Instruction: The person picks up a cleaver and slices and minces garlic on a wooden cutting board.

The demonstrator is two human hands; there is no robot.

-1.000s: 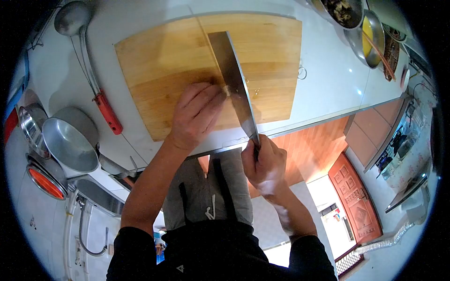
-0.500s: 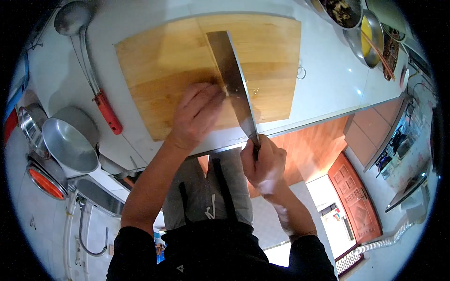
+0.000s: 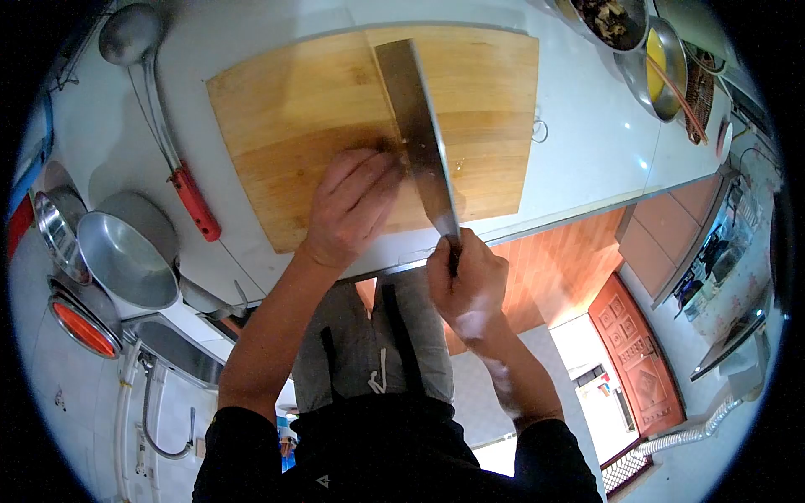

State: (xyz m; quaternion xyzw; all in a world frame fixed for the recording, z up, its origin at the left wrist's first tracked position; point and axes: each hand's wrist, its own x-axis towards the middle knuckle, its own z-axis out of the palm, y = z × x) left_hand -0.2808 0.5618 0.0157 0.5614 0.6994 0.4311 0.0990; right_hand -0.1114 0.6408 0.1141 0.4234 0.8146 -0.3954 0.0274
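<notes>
My right hand (image 3: pixel 468 281) is wrapped around the handle of a broad cleaver (image 3: pixel 418 126), whose blade points away from me over the wooden cutting board (image 3: pixel 293 92). Just left of the blade, my left hand (image 3: pixel 356 193) rests on the board with its fingers curled together and the tips tucked down. Whatever lies under those fingertips is hidden. Tiny pale bits (image 3: pixel 459 164) lie on the board to the right of the blade, and a few specks cling to the steel.
A ladle (image 3: pixel 130 35) and a red-handled utensil (image 3: pixel 194 201) lie left of the board. Beside them stands a metal pot (image 3: pixel 126 260) near the sink (image 3: pixel 180 348). At the far right are a bowl of dark food (image 3: pixel 610 21), a bowl of yellow liquid (image 3: pixel 656 71) and chopsticks (image 3: pixel 677 101).
The cleaver has shifted slightly forward, away from me, and my right hand has moved a little up and left with it. My left hand has stayed almost in place.
</notes>
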